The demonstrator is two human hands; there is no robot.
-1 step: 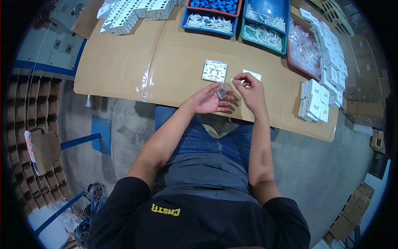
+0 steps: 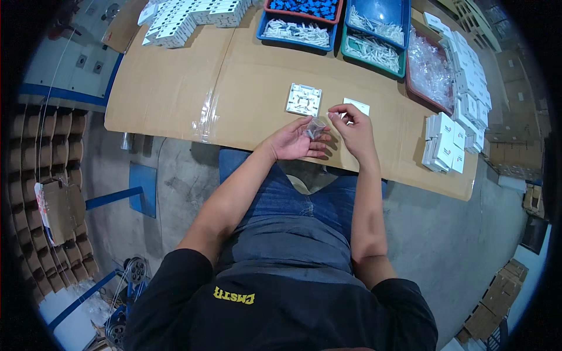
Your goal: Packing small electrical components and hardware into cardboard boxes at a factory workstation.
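Note:
Palm up over the table's near edge, my left hand [image 2: 290, 142] holds a small clear plastic bag [image 2: 315, 127] between thumb and fingers. Small greyish parts show through the bag, too small to name. To its right, my right hand [image 2: 357, 130] is pinched, thumb against fingertips, apart from the bag. Whatever the pinch holds is too small to make out. Just beyond my left hand lies a square white plastic frame [image 2: 303, 100] with its ribbed, fitted side up. A flat white plate [image 2: 358, 106] is partly covered by my right hand.
At the back stand a red bin [image 2: 302, 17] of blue parts, a blue bin [image 2: 295, 46] and a green bin [image 2: 374, 66] of white pieces. Clear bags [image 2: 429, 65] fill a bin at right. White plates [image 2: 443, 143] are stacked nearby; white units [image 2: 171, 30] stand far left.

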